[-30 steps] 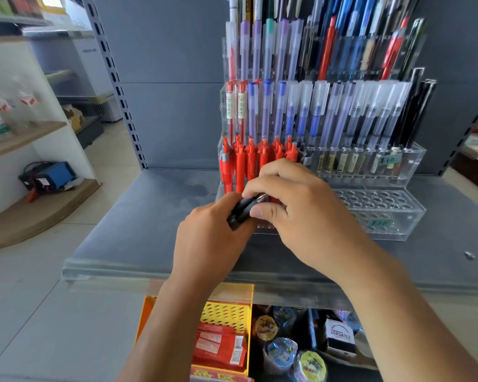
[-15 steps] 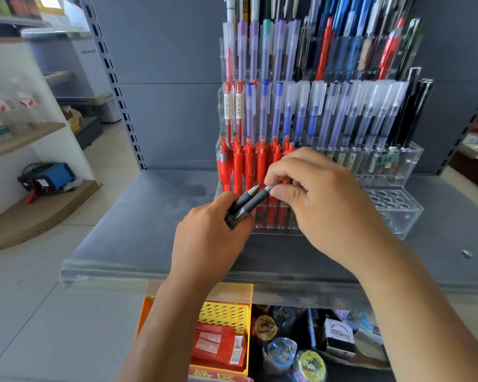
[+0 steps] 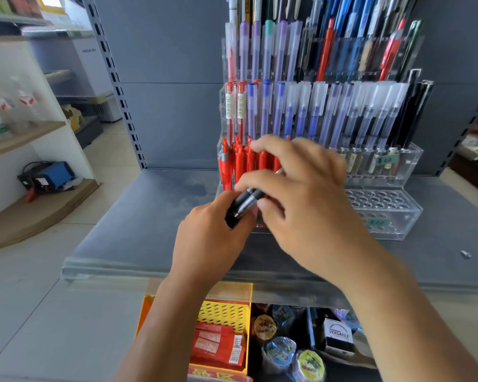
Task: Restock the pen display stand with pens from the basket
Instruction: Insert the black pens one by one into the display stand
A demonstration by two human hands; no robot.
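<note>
Your left hand (image 3: 213,238) grips a bundle of dark grey plastic pens (image 3: 236,213) just in front of the clear acrylic tiered display stand (image 3: 384,216). Your right hand (image 3: 312,208) pinches the topmost dark pen (image 3: 253,198). Slide that one out alone, clamp the rest firmly, then lower it upright into an empty hole on the stand's front tier.

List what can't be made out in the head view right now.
1. Dark pens: the count is hidden inside the left hand gripping them.
2. Right hand: it is blurred, so whether it pinches a pen is unclear.
3. Display stand: the right hand covers the middle of the front tier.
4. Price label: too small to read.
5. Top-row pens: cut off by the upper edge.
</note>
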